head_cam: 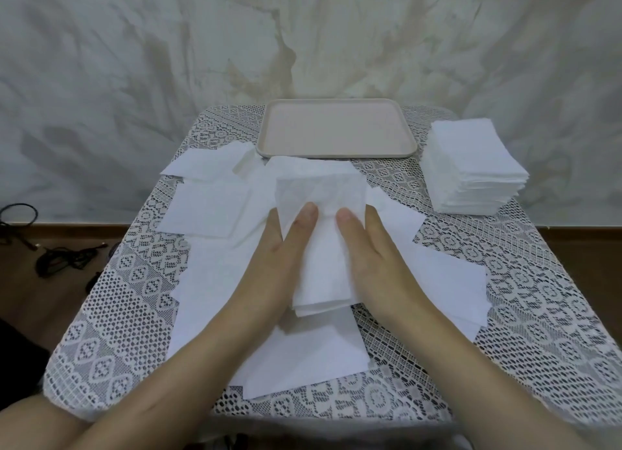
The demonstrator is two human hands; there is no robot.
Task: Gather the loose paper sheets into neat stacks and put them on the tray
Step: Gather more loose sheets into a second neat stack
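Note:
A small stack of white paper sheets [321,247] is held above the table's middle between both hands. My left hand [282,247] grips its left side, thumb on top and fingers underneath. On the right side my right hand [367,247] holds it the same way. Several loose white sheets [208,210] lie spread on the lace cloth around and under my hands. A beige tray [336,131] sits at the far middle of the table with nothing on it.
A tall neat pile of white sheets [474,170] stands at the far right of the table. The table [538,298] wears a white lace cloth. Black cables [60,258] lie on the floor at left. A draped sheet forms the backdrop.

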